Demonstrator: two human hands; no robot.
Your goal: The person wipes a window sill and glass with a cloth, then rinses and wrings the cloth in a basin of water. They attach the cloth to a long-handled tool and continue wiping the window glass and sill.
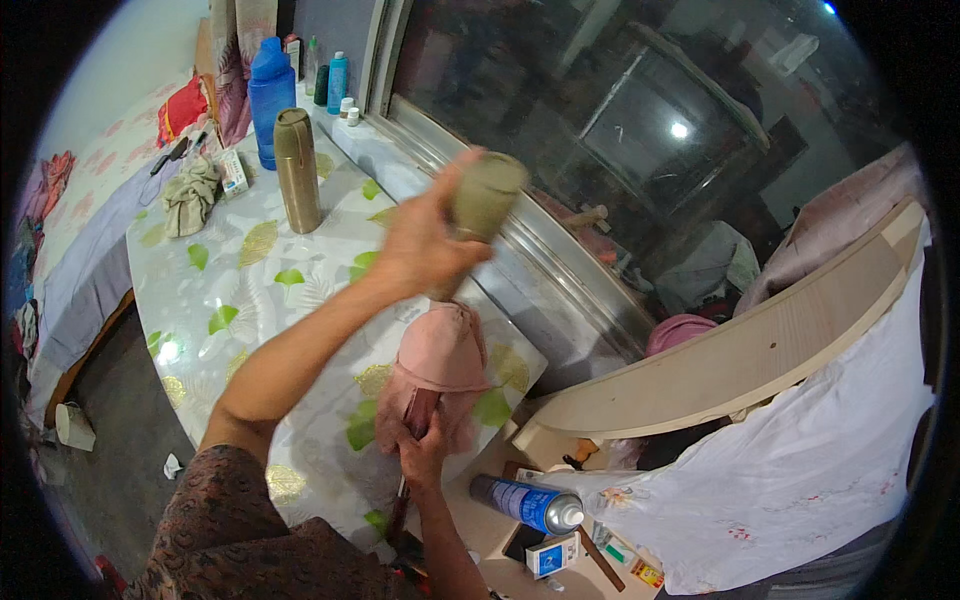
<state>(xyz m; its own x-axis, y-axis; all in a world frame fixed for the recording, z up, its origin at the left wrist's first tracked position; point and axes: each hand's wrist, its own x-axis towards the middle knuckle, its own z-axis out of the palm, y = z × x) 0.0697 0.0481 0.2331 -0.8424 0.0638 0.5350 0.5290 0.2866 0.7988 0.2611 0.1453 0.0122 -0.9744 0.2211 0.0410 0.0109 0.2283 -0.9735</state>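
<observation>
Head view is showing the left hand (pixel 425 240) wrapping its grip around a smooth olive cylindrical flask (pixel 483 200), raised above the glossy leaf-patterned worktop (pixel 240 290); below that grip, the right hand (pixel 422 452) is pinching soft pink cloth (pixel 440 360).

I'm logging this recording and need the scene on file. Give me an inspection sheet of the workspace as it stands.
Surface: table under a leaf-print cover, beside a window.
Job's things: olive cup-shaped lid, blurred, raised in the left hand; pink cloth gripped from below by the right hand.
Clutter: metal flask, blue bottle, crumpled rag, small bottles on the sill; blue spray can and small boxes lower down.
Grippers: both hands closed, fingers wrapped on what they hold.
Cables: nothing seen.
Surroundings: curved wooden board, white cloth, bedding at left.
</observation>
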